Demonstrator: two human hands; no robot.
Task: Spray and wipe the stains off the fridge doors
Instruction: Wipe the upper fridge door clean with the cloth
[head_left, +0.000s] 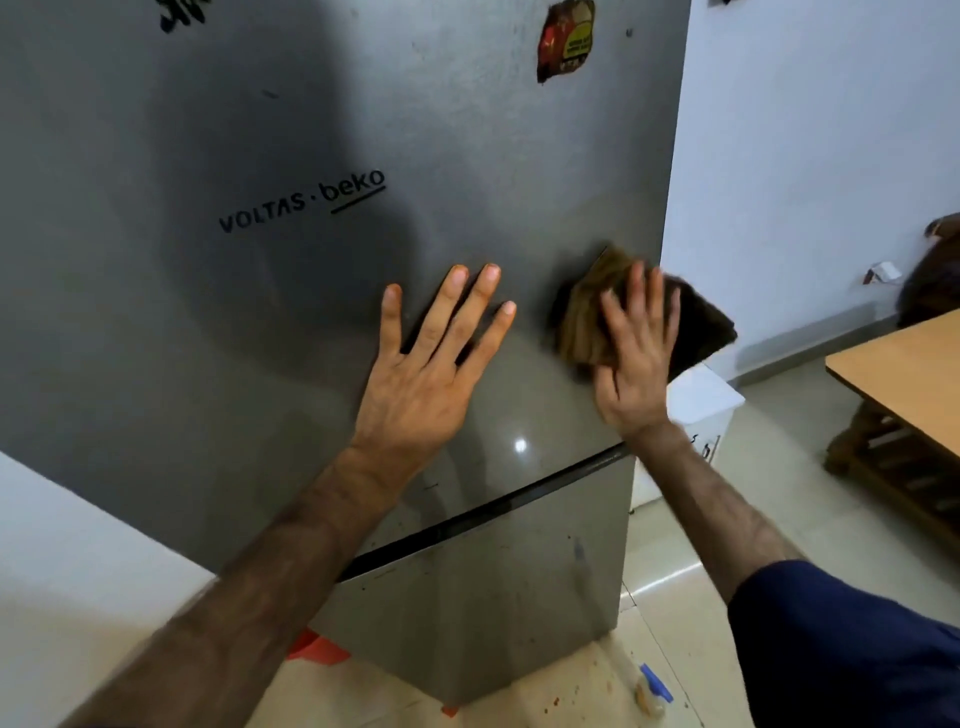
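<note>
A pale lilac wall (810, 156) and a glossy cream tiled floor (675, 545) are seen behind a tall fridge whose brushed grey metal upper door (260, 322) fills most of the view. A dark horizontal gap separates it from the lower grey door (493, 597), on which small dark specks and smears are visible. The left hand (426, 374) is laid flat against the upper door, fingers straight and spread, nothing held. Just to its right, a crumpled brown cloth (587, 317) is pressed to the door near its right edge by the right hand (636, 364), whose fingers are stretched over the fabric; cloth and hand are blurred. A torn red and yellow sticker (566, 39) is stuck high on the door. A light wooden tabletop (898, 374) is seen at the right, and a small spray bottle with a blue nozzle (652, 691) lies on the floor beside the fridge base.
</note>
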